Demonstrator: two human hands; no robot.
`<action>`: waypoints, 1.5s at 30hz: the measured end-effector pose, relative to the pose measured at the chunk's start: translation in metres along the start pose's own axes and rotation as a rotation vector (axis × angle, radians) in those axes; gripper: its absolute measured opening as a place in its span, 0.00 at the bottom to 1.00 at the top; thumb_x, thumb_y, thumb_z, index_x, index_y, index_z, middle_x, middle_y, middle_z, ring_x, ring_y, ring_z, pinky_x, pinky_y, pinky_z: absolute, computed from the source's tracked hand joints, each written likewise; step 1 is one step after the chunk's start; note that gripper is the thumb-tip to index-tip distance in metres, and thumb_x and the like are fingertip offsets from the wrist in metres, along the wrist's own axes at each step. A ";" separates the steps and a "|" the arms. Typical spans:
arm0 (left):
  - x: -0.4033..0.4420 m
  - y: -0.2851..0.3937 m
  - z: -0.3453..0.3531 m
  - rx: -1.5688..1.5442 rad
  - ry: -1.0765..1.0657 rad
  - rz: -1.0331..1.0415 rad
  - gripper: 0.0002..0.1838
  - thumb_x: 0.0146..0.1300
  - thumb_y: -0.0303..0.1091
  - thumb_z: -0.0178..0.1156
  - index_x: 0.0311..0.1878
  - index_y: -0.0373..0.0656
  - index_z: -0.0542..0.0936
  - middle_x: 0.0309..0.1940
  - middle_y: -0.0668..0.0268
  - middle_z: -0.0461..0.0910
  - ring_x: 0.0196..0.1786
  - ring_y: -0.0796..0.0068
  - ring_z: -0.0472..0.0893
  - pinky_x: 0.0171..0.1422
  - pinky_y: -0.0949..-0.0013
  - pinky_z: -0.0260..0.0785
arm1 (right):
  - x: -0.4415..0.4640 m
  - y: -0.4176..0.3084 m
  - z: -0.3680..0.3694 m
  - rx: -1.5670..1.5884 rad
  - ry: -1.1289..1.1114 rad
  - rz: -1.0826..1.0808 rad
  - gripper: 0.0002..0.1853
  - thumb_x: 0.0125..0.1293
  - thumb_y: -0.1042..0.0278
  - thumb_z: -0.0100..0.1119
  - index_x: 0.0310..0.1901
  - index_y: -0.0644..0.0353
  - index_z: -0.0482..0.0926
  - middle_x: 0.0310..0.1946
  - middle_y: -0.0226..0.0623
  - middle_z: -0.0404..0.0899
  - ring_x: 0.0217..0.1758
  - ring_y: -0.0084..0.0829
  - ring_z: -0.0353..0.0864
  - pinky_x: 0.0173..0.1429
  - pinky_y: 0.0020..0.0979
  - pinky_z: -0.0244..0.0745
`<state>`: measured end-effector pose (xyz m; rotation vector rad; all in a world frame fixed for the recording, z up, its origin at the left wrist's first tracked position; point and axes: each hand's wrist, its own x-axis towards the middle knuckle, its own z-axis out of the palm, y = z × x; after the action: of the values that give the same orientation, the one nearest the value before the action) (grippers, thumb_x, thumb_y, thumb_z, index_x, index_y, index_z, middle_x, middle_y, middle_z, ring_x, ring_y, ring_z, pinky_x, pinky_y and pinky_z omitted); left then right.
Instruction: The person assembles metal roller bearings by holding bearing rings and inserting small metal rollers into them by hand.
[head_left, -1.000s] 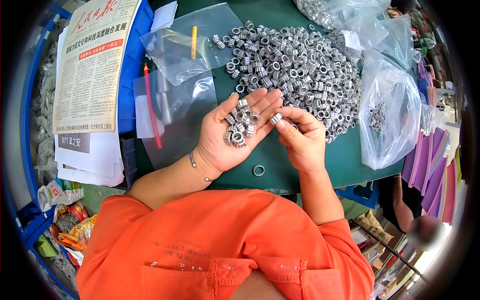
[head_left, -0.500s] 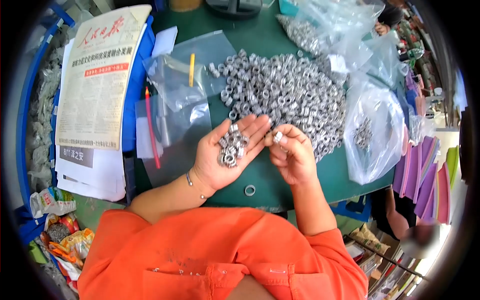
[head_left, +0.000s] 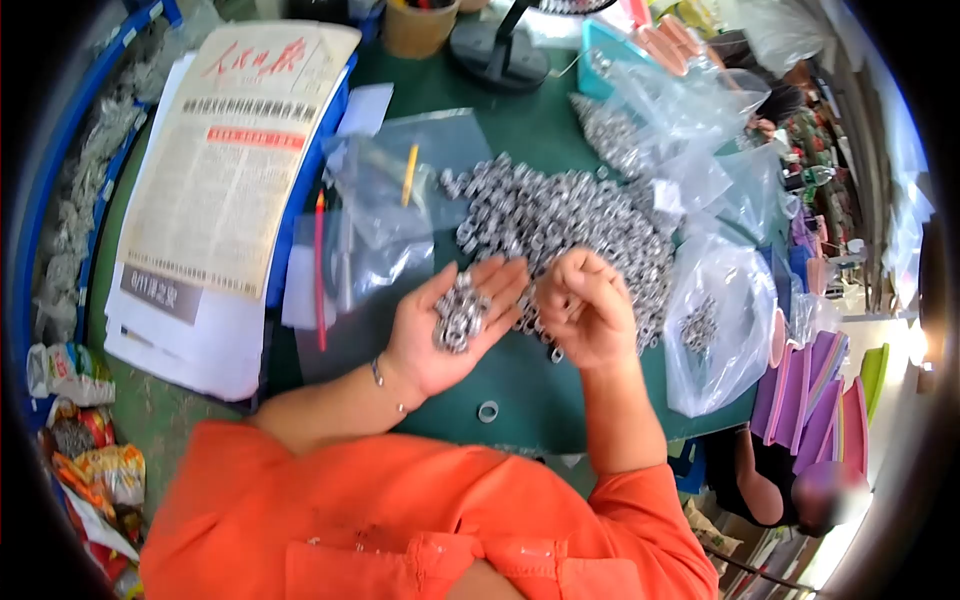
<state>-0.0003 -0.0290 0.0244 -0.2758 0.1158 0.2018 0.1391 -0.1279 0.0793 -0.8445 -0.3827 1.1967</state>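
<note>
My left hand (head_left: 440, 325) is palm up with its fingers stretched out, bearing a small heap of silvery metal rings (head_left: 460, 318). My right hand (head_left: 592, 310) is raised beside it, fingers curled in toward the thumb; blur hides what is in them, if anything. Behind both hands spreads a large pile of metal rings (head_left: 560, 215), partly covered by the right hand. One loose ring (head_left: 487, 411) lies on the green table (head_left: 530, 425) close to my body. Another ring (head_left: 556, 353) rests at the pile's near edge, between my hands.
On the left lies a newspaper (head_left: 235, 150) over white sheets. A red pencil (head_left: 320, 270), a yellow stick (head_left: 410, 175) and clear plastic bags (head_left: 385, 240) sit nearer. At right is a bag (head_left: 725, 350) with some rings inside. A black stand (head_left: 500, 60) is at the back; another person's arm (head_left: 757, 485) shows lower right.
The view has tilted, so the table's things appear lower. A ring showed at my right fingertips before; now none is visible there. My left hand still bears its heap.
</note>
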 end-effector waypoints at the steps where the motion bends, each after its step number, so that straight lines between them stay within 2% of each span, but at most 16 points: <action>1: -0.001 0.001 0.000 0.013 0.001 0.007 0.20 0.64 0.40 0.46 0.54 0.39 0.69 0.60 0.58 0.65 0.65 0.64 0.61 0.68 0.60 0.50 | -0.002 0.003 -0.001 -0.193 0.034 -0.013 0.06 0.58 0.74 0.54 0.35 0.68 0.73 0.26 0.37 0.71 0.25 0.21 0.67 0.18 0.18 0.54; 3: 0.000 0.002 -0.001 0.023 -0.021 0.013 0.20 0.64 0.41 0.46 0.54 0.39 0.69 0.60 0.59 0.66 0.64 0.64 0.63 0.68 0.60 0.51 | -0.005 0.011 0.009 -0.299 0.145 0.016 0.07 0.56 0.76 0.60 0.36 0.68 0.76 0.26 0.33 0.73 0.26 0.19 0.69 0.21 0.19 0.58; 5: 0.000 0.003 -0.001 0.007 -0.014 0.026 0.20 0.63 0.41 0.47 0.55 0.39 0.68 0.60 0.58 0.66 0.63 0.65 0.64 0.67 0.60 0.52 | -0.004 0.022 0.012 -0.988 0.125 -0.279 0.07 0.54 0.77 0.61 0.36 0.65 0.78 0.26 0.31 0.73 0.28 0.19 0.71 0.26 0.20 0.64; 6: -0.001 0.004 -0.001 0.006 -0.023 0.015 0.21 0.63 0.41 0.48 0.55 0.39 0.68 0.60 0.58 0.65 0.63 0.65 0.64 0.67 0.61 0.52 | -0.004 0.028 0.015 -1.064 0.112 -0.321 0.07 0.52 0.77 0.62 0.35 0.62 0.79 0.26 0.30 0.73 0.28 0.20 0.71 0.31 0.21 0.67; 7: -0.002 0.003 -0.002 0.003 -0.033 0.002 0.21 0.63 0.41 0.48 0.55 0.39 0.68 0.60 0.58 0.65 0.63 0.65 0.64 0.67 0.62 0.52 | -0.005 0.032 0.017 -1.214 0.105 -0.359 0.09 0.50 0.78 0.63 0.36 0.61 0.79 0.26 0.31 0.73 0.28 0.21 0.72 0.30 0.21 0.67; 9: -0.001 0.001 -0.001 0.009 -0.039 0.012 0.21 0.62 0.40 0.49 0.55 0.38 0.67 0.60 0.57 0.65 0.63 0.65 0.63 0.67 0.63 0.52 | -0.005 0.041 0.016 -1.313 0.108 -0.382 0.11 0.49 0.79 0.63 0.36 0.61 0.78 0.26 0.32 0.73 0.28 0.23 0.72 0.30 0.22 0.67; 11: -0.001 0.002 -0.003 0.021 -0.024 0.025 0.23 0.63 0.41 0.47 0.57 0.38 0.66 0.64 0.54 0.59 0.65 0.61 0.61 0.62 0.64 0.58 | -0.009 0.046 0.014 -1.314 0.135 -0.394 0.11 0.50 0.80 0.63 0.36 0.62 0.77 0.26 0.32 0.73 0.27 0.22 0.72 0.30 0.22 0.67; 13: -0.001 0.002 -0.004 0.014 -0.006 0.010 0.23 0.63 0.41 0.48 0.57 0.38 0.67 0.64 0.55 0.59 0.66 0.61 0.59 0.65 0.62 0.54 | -0.013 0.051 0.008 -1.315 0.165 -0.413 0.10 0.50 0.81 0.62 0.36 0.62 0.77 0.27 0.32 0.74 0.27 0.21 0.71 0.30 0.22 0.67; 15: 0.000 0.001 -0.004 0.017 -0.001 0.031 0.23 0.62 0.41 0.48 0.57 0.39 0.67 0.65 0.55 0.58 0.68 0.61 0.57 0.68 0.59 0.49 | -0.013 0.056 -0.001 -0.821 0.126 -0.369 0.08 0.53 0.81 0.61 0.35 0.65 0.76 0.27 0.29 0.75 0.27 0.20 0.70 0.30 0.22 0.67; 16: 0.000 0.001 -0.004 0.016 0.004 0.026 0.23 0.62 0.41 0.48 0.57 0.39 0.67 0.65 0.55 0.58 0.68 0.61 0.57 0.68 0.59 0.49 | -0.019 0.054 0.003 -0.612 0.200 -0.214 0.06 0.55 0.81 0.59 0.35 0.67 0.75 0.28 0.29 0.75 0.25 0.16 0.68 0.25 0.19 0.64; 17: 0.000 0.001 -0.005 0.016 0.019 0.021 0.22 0.62 0.41 0.48 0.57 0.39 0.67 0.65 0.55 0.58 0.68 0.61 0.56 0.69 0.58 0.47 | -0.022 0.052 0.002 -0.610 0.210 -0.211 0.06 0.55 0.81 0.59 0.35 0.67 0.75 0.28 0.29 0.75 0.25 0.16 0.68 0.25 0.19 0.64; 20: 0.001 0.001 -0.006 0.012 0.033 0.005 0.22 0.62 0.41 0.48 0.57 0.39 0.67 0.65 0.55 0.58 0.69 0.61 0.54 0.70 0.56 0.44 | -0.030 0.049 -0.006 -0.192 0.218 0.014 0.07 0.57 0.80 0.57 0.38 0.67 0.74 0.29 0.34 0.76 0.19 0.12 0.61 0.19 0.14 0.52; 23: 0.001 0.000 -0.008 0.025 0.021 -0.005 0.23 0.63 0.41 0.47 0.58 0.39 0.67 0.65 0.55 0.58 0.69 0.61 0.54 0.70 0.56 0.43 | -0.032 0.046 -0.009 0.012 0.192 0.115 0.07 0.60 0.74 0.53 0.38 0.67 0.72 0.30 0.38 0.75 0.18 0.14 0.58 0.19 0.14 0.54; 32: 0.002 -0.002 -0.008 -0.047 0.040 -0.012 0.22 0.63 0.38 0.47 0.58 0.36 0.66 0.65 0.52 0.57 0.70 0.60 0.52 0.72 0.59 0.41 | -0.035 0.048 -0.021 0.266 0.180 0.186 0.06 0.61 0.73 0.53 0.36 0.68 0.73 0.29 0.39 0.75 0.17 0.13 0.58 0.17 0.13 0.53; 41: 0.003 -0.002 -0.009 0.017 0.046 -0.005 0.23 0.64 0.41 0.45 0.58 0.38 0.66 0.65 0.54 0.57 0.70 0.61 0.51 0.71 0.55 0.39 | -0.037 0.050 -0.026 0.678 0.186 0.381 0.09 0.63 0.71 0.48 0.38 0.68 0.73 0.30 0.37 0.72 0.19 0.15 0.59 0.18 0.15 0.54; 45: 0.003 -0.001 -0.009 0.007 0.042 -0.002 0.23 0.64 0.41 0.45 0.58 0.38 0.66 0.66 0.54 0.56 0.70 0.61 0.50 0.72 0.55 0.38 | -0.035 0.048 -0.024 0.708 0.154 0.394 0.10 0.63 0.70 0.48 0.39 0.69 0.73 0.31 0.37 0.72 0.19 0.15 0.59 0.18 0.15 0.54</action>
<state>0.0020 -0.0320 0.0161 -0.2734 0.1576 0.1938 0.1116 -0.1638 0.0336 -0.3888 0.3456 1.4831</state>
